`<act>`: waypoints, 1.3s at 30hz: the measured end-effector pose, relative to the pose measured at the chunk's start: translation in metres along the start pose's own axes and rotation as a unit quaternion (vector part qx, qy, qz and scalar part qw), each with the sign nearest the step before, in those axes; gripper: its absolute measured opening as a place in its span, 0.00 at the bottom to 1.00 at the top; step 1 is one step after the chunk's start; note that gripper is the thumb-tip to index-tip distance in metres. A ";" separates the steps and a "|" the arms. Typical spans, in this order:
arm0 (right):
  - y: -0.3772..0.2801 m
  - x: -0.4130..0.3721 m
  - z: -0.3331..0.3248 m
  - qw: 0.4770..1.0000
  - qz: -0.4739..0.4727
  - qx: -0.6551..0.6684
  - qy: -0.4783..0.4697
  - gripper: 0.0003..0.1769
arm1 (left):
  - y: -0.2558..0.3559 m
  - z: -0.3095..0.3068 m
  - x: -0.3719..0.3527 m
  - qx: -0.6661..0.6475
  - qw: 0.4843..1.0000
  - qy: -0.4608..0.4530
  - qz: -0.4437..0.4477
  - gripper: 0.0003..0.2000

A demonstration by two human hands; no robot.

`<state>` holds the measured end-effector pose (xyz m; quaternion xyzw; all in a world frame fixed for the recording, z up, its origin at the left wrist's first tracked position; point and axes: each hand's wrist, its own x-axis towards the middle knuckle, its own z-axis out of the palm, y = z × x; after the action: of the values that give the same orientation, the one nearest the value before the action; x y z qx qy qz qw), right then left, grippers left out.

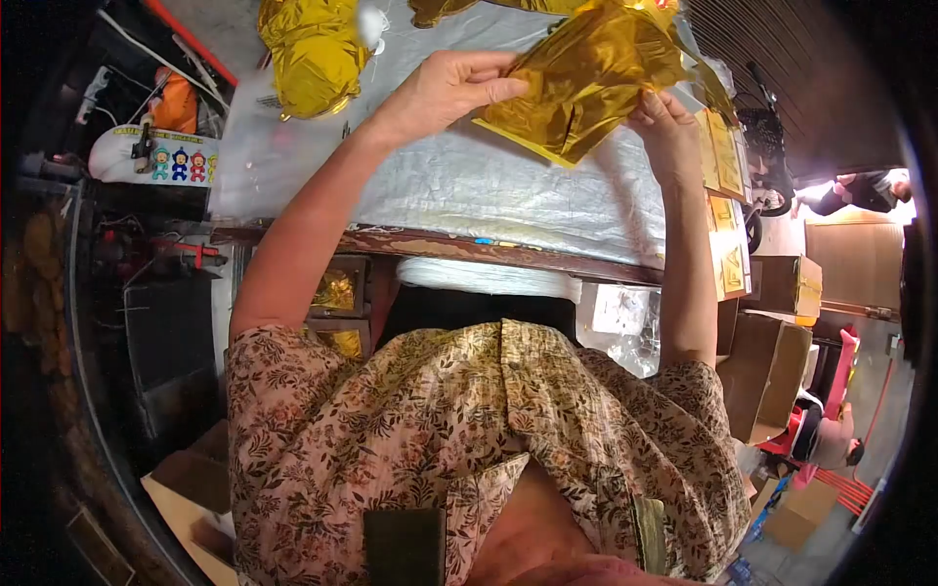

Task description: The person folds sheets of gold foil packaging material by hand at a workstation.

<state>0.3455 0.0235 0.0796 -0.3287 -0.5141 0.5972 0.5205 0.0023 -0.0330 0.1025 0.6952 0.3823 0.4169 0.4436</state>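
A shiny, crinkled gold foil piece (586, 83) is stretched between my two hands above the table (469, 190). My left hand (464, 93) pinches its left edge between thumb and fingers. My right hand (667, 127) grips the lower right edge, fingers closed on the foil. Its lower corner hangs down between the hands, and its far end runs toward the top of the view. A rounded bundle of gold foil (318, 59) lies on the table to the left of my left hand. More gold foil (440, 10) shows at the far edge.
Cardboard boxes (772, 366) stand at the right, beside yellow-and-white cartons (725, 225) at the table's right edge. A white board with cartoon figures (151, 158) is at the left. Under the table are drawers holding gold foil (337, 291). Another person (826, 435) is farther right.
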 end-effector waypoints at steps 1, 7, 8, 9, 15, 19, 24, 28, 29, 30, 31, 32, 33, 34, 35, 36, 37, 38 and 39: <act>0.000 0.000 0.001 0.999 -0.023 -0.027 -0.025 0.12 | 0.001 0.000 0.001 0.000 1.000 -0.002 -0.001 0.23; -0.022 -0.010 0.041 0.941 -0.143 -0.307 0.014 0.11 | -0.013 -0.023 0.015 0.195 0.958 0.087 0.192 0.22; -0.025 -0.010 0.048 0.942 -0.141 -0.304 0.016 0.11 | -0.018 -0.028 0.019 0.273 0.907 0.124 0.296 0.21; -0.027 -0.009 0.054 0.922 -0.214 -0.318 -0.049 0.15 | -0.017 -0.031 0.019 0.274 0.908 0.122 0.293 0.21; -0.005 -0.013 0.053 0.798 -0.329 -0.458 -0.213 0.17 | -0.048 -0.029 0.001 0.396 0.866 0.084 0.292 0.23; 0.025 -0.016 0.044 0.774 -0.340 -0.474 -0.247 0.15 | -0.066 -0.015 -0.021 0.382 0.896 0.068 0.215 0.30; 0.041 -0.023 0.040 0.756 -0.350 -0.487 -0.264 0.14 | -0.064 -0.015 -0.038 0.369 0.906 0.037 0.201 0.30; 0.047 -0.024 0.038 0.738 -0.353 -0.503 -0.281 0.14 | -0.054 -0.016 -0.044 0.401 0.893 0.005 0.206 0.38; 0.049 -0.025 0.038 0.735 -0.348 -0.506 -0.287 0.13 | -0.054 -0.015 -0.042 0.400 0.893 0.004 0.205 0.38; 0.049 -0.025 0.038 0.736 -0.347 -0.506 -0.286 0.13 | -0.053 -0.013 -0.040 0.371 0.910 0.017 0.182 0.39; 0.047 -0.025 0.039 0.738 -0.342 -0.504 -0.291 0.13 | -0.054 -0.012 -0.039 0.342 0.926 0.031 0.158 0.41; 0.046 -0.025 0.040 0.739 -0.338 -0.502 -0.297 0.14 | -0.056 -0.014 -0.039 0.343 0.926 0.032 0.157 0.41; 0.047 -0.025 0.040 0.738 -0.338 -0.502 -0.297 0.14 | -0.060 -0.017 -0.039 0.328 0.935 -0.022 0.135 0.40; 0.048 -0.025 0.040 0.744 -0.333 -0.498 -0.297 0.13 | -0.063 -0.020 -0.038 0.312 0.941 -0.076 0.112 0.39; 0.048 -0.025 0.039 0.750 -0.326 -0.493 -0.296 0.13 | -0.067 -0.021 -0.038 0.310 0.941 -0.077 0.112 0.39; 0.048 -0.026 0.039 0.750 -0.325 -0.495 -0.295 0.13 | -0.069 -0.022 -0.038 0.324 0.934 -0.093 0.118 0.37; 0.046 -0.026 0.040 0.750 -0.326 -0.493 -0.297 0.13 | -0.071 -0.023 -0.038 0.337 0.927 -0.110 0.124 0.36; 0.046 -0.027 0.040 0.750 -0.326 -0.491 -0.299 0.13 | -0.072 -0.023 -0.038 0.335 0.927 -0.112 0.125 0.36; 0.045 -0.027 0.040 0.750 -0.324 -0.494 -0.298 0.13 | -0.073 -0.024 -0.038 0.359 0.916 -0.120 0.135 0.34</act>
<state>0.3018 -0.0105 0.0425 -0.1588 -0.9420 0.1232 0.2689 -0.0448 -0.0373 0.0316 0.8972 0.3530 0.2212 0.1466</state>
